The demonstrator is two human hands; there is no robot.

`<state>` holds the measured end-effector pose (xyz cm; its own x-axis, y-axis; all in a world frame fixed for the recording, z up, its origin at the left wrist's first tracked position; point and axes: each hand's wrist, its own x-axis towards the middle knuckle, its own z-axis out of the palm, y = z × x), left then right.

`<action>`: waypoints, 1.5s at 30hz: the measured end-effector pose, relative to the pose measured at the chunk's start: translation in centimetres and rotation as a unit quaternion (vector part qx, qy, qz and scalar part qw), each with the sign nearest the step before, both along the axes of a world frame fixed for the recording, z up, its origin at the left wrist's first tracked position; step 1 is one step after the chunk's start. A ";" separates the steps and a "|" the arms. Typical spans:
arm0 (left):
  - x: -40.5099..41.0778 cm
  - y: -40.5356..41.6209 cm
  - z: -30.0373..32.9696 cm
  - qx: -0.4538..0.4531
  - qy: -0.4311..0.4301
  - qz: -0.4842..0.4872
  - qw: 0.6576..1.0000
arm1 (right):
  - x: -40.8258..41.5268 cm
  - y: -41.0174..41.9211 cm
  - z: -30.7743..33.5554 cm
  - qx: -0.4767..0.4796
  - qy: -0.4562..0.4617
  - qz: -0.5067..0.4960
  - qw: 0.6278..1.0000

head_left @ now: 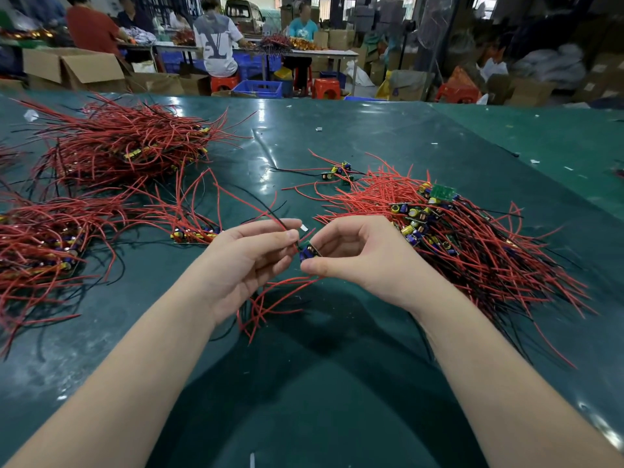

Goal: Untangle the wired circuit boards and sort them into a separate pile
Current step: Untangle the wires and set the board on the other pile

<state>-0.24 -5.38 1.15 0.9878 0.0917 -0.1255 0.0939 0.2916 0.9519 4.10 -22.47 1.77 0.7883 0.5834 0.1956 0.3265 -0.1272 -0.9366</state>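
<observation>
Both hands work one wired board free above the table's near middle

Right hand (351, 255) pinches the circuit board (309, 253); left hand (250, 258) pinches its red wires (270, 298) trailing toward the near edge; tangled pile (456, 238) lies right, sorted pile (44, 244) left

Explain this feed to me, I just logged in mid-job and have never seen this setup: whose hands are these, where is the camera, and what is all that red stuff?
There is no machine: a person works bare-handed, filmed by one camera worn on the head. The right hand pinches a small circuit board; the left hand pinches its wires. On the green table a tangled heap of wired boards lies to the right, and piles lie to the left.
</observation>
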 end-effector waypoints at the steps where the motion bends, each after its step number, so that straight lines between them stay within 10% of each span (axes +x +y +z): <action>1: 0.0 0.0 0.0 0.010 -0.004 0.000 1.000 | 0.0 0.0 0.0 -0.004 -0.004 -0.001 1.000; 45: 0.5 -0.2 -0.1 -0.041 -0.078 0.097 0.991 | -0.5 -0.5 0.5 -0.018 0.133 0.057 0.989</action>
